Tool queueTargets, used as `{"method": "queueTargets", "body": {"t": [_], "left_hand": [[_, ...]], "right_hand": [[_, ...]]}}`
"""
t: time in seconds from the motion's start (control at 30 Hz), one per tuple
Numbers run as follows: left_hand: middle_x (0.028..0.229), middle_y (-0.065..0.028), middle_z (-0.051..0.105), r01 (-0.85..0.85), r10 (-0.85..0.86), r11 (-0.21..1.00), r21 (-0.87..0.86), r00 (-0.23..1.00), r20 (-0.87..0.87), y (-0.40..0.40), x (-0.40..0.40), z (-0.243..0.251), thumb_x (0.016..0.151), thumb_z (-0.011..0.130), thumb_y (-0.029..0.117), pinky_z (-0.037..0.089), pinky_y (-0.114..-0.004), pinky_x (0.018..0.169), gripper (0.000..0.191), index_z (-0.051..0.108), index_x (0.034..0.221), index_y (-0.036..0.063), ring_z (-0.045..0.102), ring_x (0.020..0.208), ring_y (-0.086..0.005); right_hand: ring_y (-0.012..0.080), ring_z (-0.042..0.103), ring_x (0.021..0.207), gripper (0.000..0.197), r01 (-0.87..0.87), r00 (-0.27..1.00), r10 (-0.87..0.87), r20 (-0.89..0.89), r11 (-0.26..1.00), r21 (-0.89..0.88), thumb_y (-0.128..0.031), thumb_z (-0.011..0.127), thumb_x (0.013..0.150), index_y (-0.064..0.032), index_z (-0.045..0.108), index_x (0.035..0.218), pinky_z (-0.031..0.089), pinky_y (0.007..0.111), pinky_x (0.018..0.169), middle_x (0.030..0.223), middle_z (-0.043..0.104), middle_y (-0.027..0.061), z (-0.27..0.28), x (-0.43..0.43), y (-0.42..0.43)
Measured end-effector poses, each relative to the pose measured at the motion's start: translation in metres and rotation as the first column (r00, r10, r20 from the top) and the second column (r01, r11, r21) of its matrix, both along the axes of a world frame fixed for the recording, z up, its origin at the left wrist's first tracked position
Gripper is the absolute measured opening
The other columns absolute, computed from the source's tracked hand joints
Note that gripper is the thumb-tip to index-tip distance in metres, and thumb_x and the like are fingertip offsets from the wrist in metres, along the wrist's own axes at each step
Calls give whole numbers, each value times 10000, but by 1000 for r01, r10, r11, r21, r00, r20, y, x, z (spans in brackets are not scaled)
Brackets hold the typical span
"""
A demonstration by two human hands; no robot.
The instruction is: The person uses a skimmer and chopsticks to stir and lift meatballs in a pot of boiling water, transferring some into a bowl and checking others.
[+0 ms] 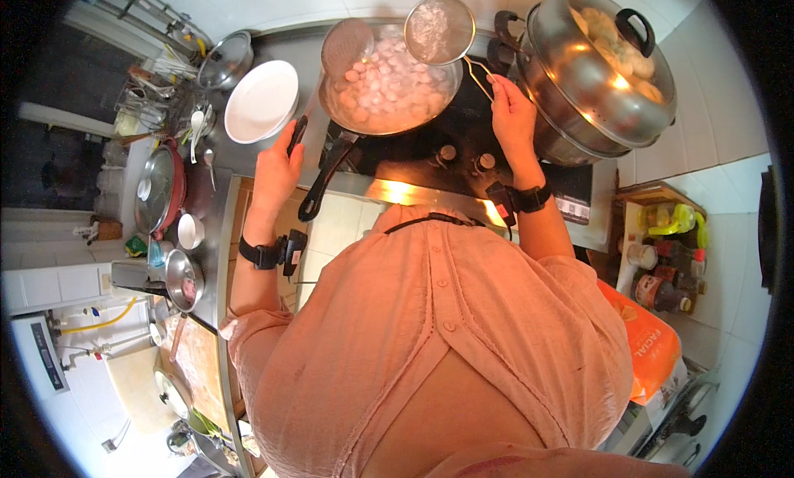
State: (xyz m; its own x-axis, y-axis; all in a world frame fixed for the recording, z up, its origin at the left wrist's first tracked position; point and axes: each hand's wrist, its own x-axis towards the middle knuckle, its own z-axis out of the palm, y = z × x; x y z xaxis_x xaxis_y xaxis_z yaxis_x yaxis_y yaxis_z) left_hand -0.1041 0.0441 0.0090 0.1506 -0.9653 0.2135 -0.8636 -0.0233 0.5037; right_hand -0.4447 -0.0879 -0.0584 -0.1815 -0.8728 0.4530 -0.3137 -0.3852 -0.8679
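My left hand [279, 171] grips the black handle of a perforated skimmer [347, 44], whose round head is at the left rim of the frying pan [397, 129]. In the pan, many pale, rounded pieces of food [397, 75] sit in foamy liquid. My right hand [513, 113] holds a fine-mesh strainer [439, 30] by its wire handle. The strainer's round basket is over the pan's far right side and has pale, whitish matter in it. The pan's black handle [325, 180] points towards me, just right of my left hand.
A large steamer [570, 127] with a domed lid holds buns, right of the pan on the stove [403, 158]. A white bowl [260, 103] and a steel lid [224, 59] stand left. Farther along the left counter are a lidded red pan [177, 186] and a small steel pan [184, 279] with pinkish food.
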Motion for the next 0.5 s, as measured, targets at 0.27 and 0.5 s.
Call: {"method": "queueTargets", "body": {"t": [0.27, 0.5], "left_hand": [[834, -243, 596, 75, -36, 986, -150, 968, 247, -21, 17, -10, 796, 543, 103, 462, -474, 651, 365, 478, 1148, 36, 574, 759, -415], [785, -229, 610, -1, -1, 1000, 6, 964, 267, -31, 0, -14, 806, 540, 127, 469, -486, 659, 369, 453, 1149, 20, 583, 752, -413]], "right_hand": [[116, 590, 677, 210, -23, 999, 22, 36, 1000, 16, -164, 541, 868, -28, 628, 1001, 462, 267, 629, 791, 659, 108, -3, -2, 0], [48, 485, 598, 219, -31, 998, 35, -52, 996, 87, -164, 523, 883, -15, 629, 1004, 424, 225, 564, 721, 621, 38, 6, -1, 12]]}}
